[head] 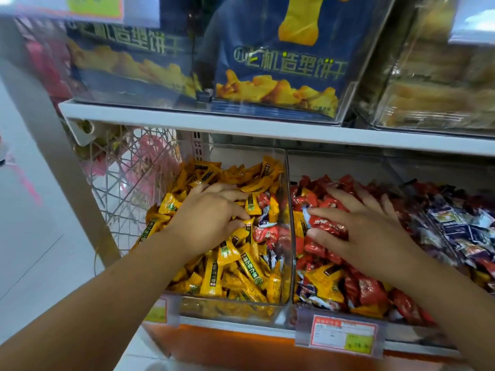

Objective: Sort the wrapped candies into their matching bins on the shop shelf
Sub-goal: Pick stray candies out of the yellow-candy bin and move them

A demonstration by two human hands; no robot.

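Observation:
My left hand [209,215] lies in the left clear bin [290,263], on a heap of yellow wrapped candies [227,274]. Its thumb and forefinger pinch a yellow candy [249,223] at their tips. Red candies [267,232] and a blue-white candy [263,218] lie mixed in beside it. My right hand [359,234] is in the middle bin of red candies [369,290], fingers spread, and holds a red candy [328,223] between thumb and forefinger. Yellow candies [324,282] lie among the red at the front. Further right lie dark blue candies [468,231].
The white shelf board [267,124] hangs low over the bins, carrying clear boxes with blue biscuit bags [281,62]. A wire basket [128,183] hangs at the left beside a slanted upright [53,145]. A price tag [342,336] sticks out under the middle bin.

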